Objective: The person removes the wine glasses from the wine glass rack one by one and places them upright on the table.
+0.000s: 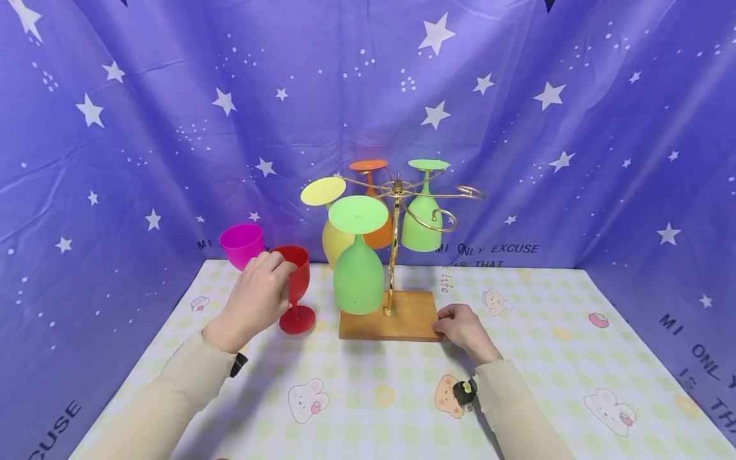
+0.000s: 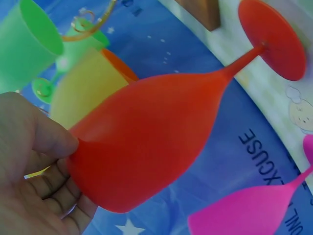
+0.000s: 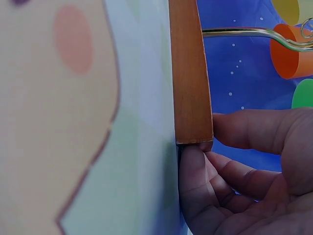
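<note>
The head view shows, at the far left, a magenta plastic-looking goblet (image 1: 241,246) upright just beyond the left hand (image 1: 255,294), which partly hides it. The left hand pinches the rim of a red plastic-looking goblet (image 1: 297,281) between thumb and fingers; this goblet is upright, its foot at the patterned tabletop (image 1: 356,377), though whether the hand bears its weight I cannot tell.

Between the hands is a gold twisted-metal rack (image 1: 393,255) on a rectangular brown wooden base (image 1: 411,322). On it, upside down, hang a yellow goblet (image 1: 338,243) nearest the left hand, a green goblet (image 1: 359,281) in front, an orange goblet (image 1: 381,233) behind, and a second, lighter green goblet (image 1: 421,223) farther toward the right hand (image 1: 464,331). That hand pinches the base's near right corner.

As for progress, four goblets are hung. The red and magenta ones are not yet on the rack, and two curled gold wire hooks (image 1: 443,195) on the right hand's side carry nothing, which I judge leaves two to hang.
</note>
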A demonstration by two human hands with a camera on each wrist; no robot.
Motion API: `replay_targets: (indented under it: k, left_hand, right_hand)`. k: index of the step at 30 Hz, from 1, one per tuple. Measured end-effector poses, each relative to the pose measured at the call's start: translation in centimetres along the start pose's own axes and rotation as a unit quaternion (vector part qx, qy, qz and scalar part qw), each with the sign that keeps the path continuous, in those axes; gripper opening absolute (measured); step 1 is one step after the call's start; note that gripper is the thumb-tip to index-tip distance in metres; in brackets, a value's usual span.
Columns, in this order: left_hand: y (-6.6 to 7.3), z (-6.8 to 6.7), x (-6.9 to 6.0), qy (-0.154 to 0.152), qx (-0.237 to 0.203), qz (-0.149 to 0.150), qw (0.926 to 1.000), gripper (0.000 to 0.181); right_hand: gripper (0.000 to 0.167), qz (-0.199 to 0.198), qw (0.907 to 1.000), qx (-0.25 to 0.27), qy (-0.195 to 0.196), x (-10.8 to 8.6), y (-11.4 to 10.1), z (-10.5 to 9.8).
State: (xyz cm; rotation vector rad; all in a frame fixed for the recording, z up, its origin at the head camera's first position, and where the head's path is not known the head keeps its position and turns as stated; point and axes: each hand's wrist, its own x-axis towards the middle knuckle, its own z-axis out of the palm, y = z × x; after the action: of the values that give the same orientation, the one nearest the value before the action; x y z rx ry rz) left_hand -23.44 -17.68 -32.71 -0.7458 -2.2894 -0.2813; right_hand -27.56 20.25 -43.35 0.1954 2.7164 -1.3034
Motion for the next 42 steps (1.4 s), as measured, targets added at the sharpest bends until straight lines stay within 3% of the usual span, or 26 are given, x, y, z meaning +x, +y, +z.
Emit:
replay_targets:
  k: [7, 24, 30, 42]
  left_hand:
    - [-1.4, 0.6, 0.7, -0.022, 0.008, -0.028, 0.9993, 0.022]
    - [-3.1, 1.9, 1.9, -0.034, 0.019, -0.037, 0.9985, 0.022]
    - [-3.6, 2.4, 2.3, -0.053, 0.027, -0.061, 0.9964, 0.027]
    - [-4.8, 3.2, 2.4, -0.061, 0.035, -0.095, 0.993, 0.029]
  right_hand:
    - [0.025, 0.002, 1.0, -0.007, 0.001, 0.0, -0.1, 0.0]
    - [0.024, -0.005, 0.9999, -0.009, 0.0, 0.0, 0.0, -0.1]
    - [0.025, -0.003, 0.9999, -0.009, -0.003, -0.2, 0.0, -0.1]
    - [0.025, 0.002, 1.0, -0.003, -0.002, 0.1, 0.0, -0.1]
